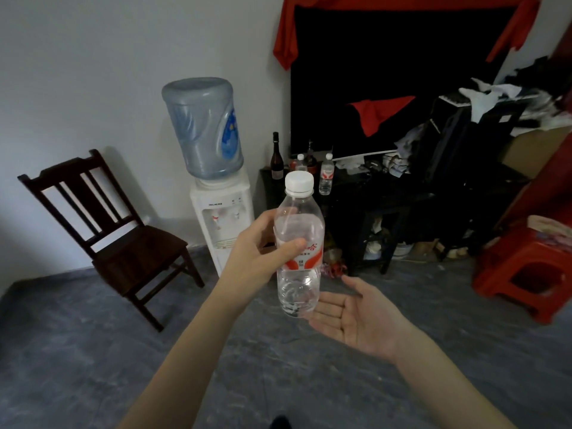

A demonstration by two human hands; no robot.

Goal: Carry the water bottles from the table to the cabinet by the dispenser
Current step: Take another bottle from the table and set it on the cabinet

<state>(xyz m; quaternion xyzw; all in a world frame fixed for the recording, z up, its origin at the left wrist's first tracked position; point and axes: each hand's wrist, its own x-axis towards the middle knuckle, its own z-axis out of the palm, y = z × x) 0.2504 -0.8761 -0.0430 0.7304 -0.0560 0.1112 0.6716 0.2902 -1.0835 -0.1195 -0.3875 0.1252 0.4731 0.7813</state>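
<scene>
Left hand (263,249) wrapped round water bottle (298,243) at the label, cap above the grip, upright for carrying. Right hand (349,314) spread flat just below, probably guarding its base. Cabinet (356,193) by dispenser (221,209) beyond.

- Both my forearms are bare, no sleeves reaching into view.
- My left hand (258,255) wears no glove, ring or watch.
- My right hand (356,317) is equally unadorned, wrist bare too.
</scene>
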